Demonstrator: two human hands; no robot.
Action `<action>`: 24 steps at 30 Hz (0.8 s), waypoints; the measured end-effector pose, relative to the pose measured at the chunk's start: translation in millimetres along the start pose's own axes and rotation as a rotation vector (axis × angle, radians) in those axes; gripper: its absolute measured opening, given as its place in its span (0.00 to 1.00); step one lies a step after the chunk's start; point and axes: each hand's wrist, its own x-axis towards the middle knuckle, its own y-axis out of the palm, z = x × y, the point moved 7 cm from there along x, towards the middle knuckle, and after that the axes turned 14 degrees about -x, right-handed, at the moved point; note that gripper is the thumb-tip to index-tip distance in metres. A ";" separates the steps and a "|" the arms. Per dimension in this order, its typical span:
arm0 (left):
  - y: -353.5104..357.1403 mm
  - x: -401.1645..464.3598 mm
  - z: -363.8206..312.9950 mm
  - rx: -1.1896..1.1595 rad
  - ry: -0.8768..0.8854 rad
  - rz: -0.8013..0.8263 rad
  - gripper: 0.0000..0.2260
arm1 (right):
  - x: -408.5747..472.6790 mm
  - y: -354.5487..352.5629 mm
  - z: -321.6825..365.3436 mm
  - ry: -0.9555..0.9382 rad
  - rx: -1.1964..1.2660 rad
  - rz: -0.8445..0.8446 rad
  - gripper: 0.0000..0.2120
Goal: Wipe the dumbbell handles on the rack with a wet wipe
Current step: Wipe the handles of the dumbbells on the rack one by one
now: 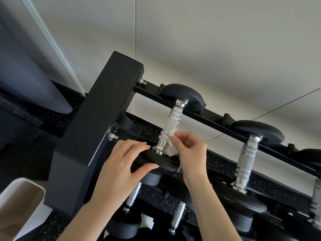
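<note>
A pale rectangular plastic bin (pixel 20 206) is sitting at far left, low beside the black steel rack upright (pixel 97 122), likely placed there to take spent wipes. The left hand (pixel 121 171) is lying with straight, slightly spread fingers over the near black rubber head of the first dumbbell (pixel 156 162), gripping nothing, apparently steadying the weight so it is not rolling in its cradle. Just right of it, the knurled chrome handle (pixel 171 122) is running up toward the far head on the top rail. The right hand (pixel 189 146) is pinching a crumpled white wet wipe (pixel 169 148) between thumb and fingertips, pressing it against the lower end of that handle, beside the collar; wiping appears to be starting at the near end. Further right, a second chrome-handled dumbbell (pixel 246 159) is waiting, untouched. Lower-tier handles are showing beneath the arms.
</note>
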 end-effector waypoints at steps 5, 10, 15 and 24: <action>2.5 -0.8 -0.3 -0.004 0.003 0.004 0.18 | 30.2 0.4 20.8 -0.033 0.120 -0.118 0.03; 0.5 -1.3 -0.2 0.002 0.000 0.002 0.19 | 50.7 7.3 20.2 0.052 0.333 -0.064 0.03; 1.9 -1.8 0.8 0.002 0.006 0.001 0.18 | 55.5 26.6 10.4 0.121 0.650 0.218 0.02; 2.4 -1.6 2.7 -0.021 -0.002 -0.007 0.19 | 24.2 36.9 -9.1 0.197 0.648 0.433 0.13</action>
